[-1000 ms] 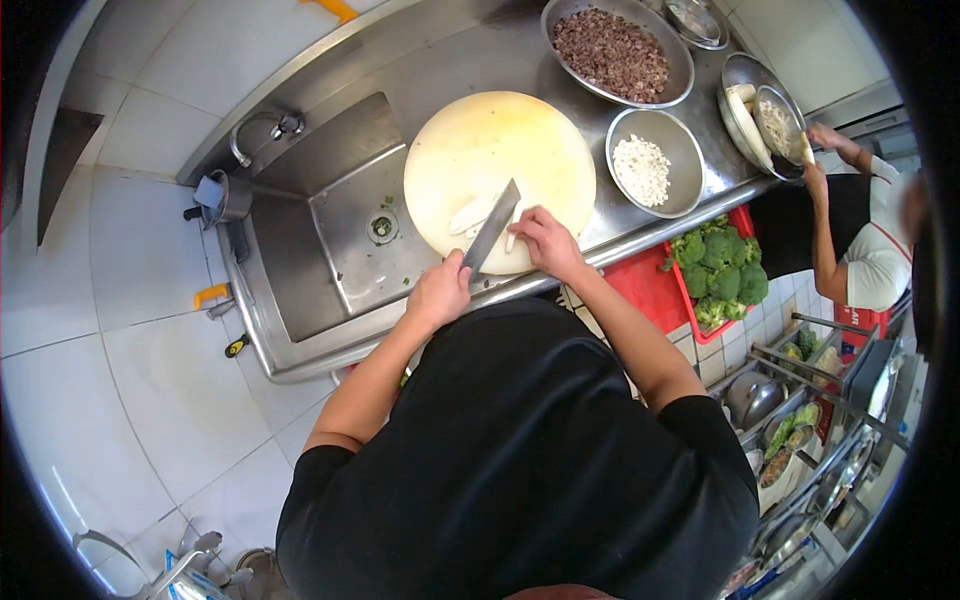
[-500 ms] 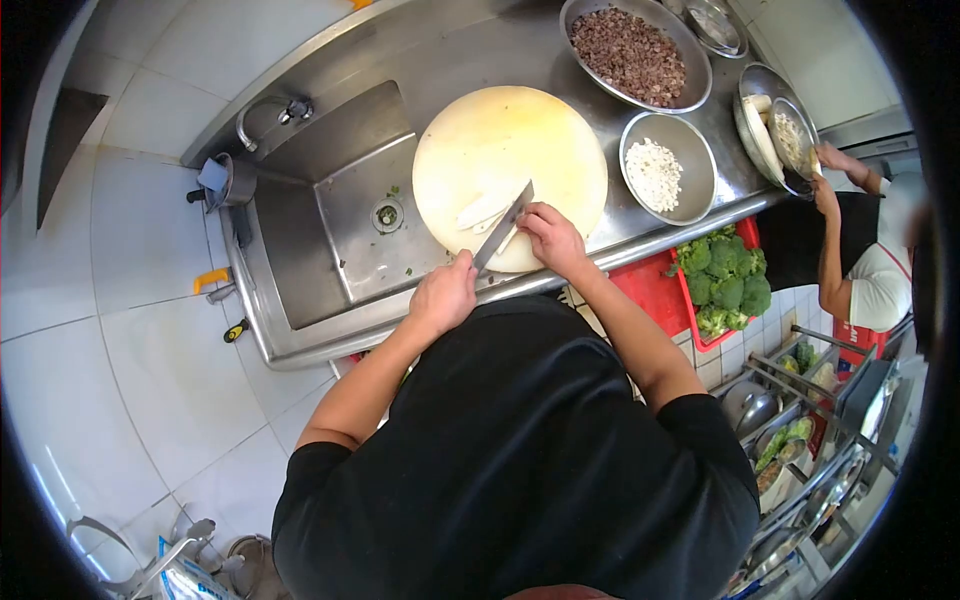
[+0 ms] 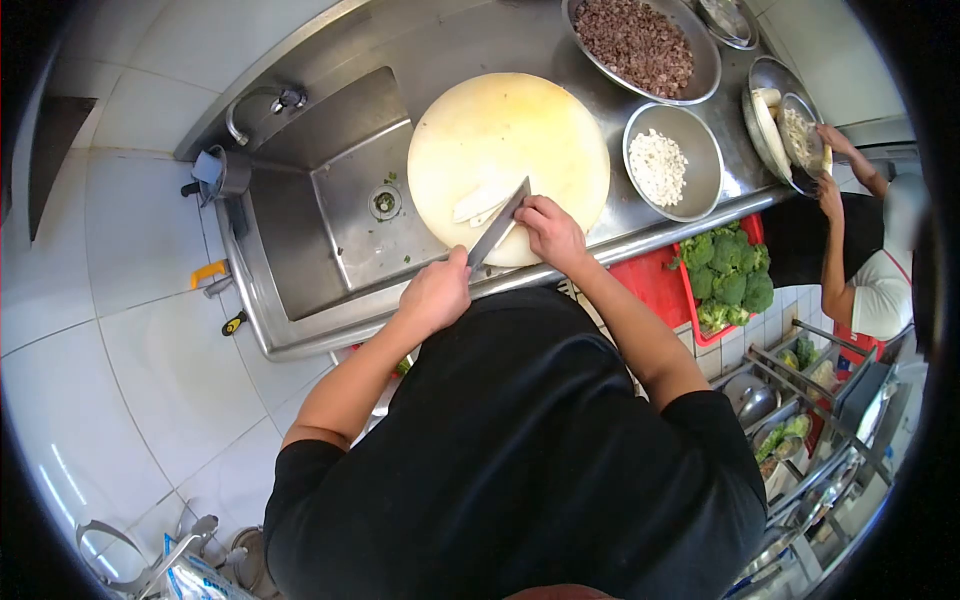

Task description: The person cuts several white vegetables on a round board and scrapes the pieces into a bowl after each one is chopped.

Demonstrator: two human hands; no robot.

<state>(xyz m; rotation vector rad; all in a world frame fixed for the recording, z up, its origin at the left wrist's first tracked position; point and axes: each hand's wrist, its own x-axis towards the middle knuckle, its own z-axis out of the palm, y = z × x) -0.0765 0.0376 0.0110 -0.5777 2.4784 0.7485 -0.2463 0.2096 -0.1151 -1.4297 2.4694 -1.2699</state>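
Observation:
My left hand is closed around the handle of a kitchen knife. Its blade points up and to the right over the round pale cutting board. Close against the blade's right side, my right hand has its fingers curled down on a pale vegetable piece, mostly hidden under the hand and blade. Left of the blade lie long white vegetable slices, flat on the board; their exact kind is unclear.
A steel sink adjoins the board's left side. To the right stand a bowl of white dice and a bowl of brownish chopped food. Broccoli fills a red crate below the counter edge. A co-worker's hands work over bowls.
The view has shifted slightly. Both hands and the knife keep nearly the same place on the board, with the blade still beside the right fingers.

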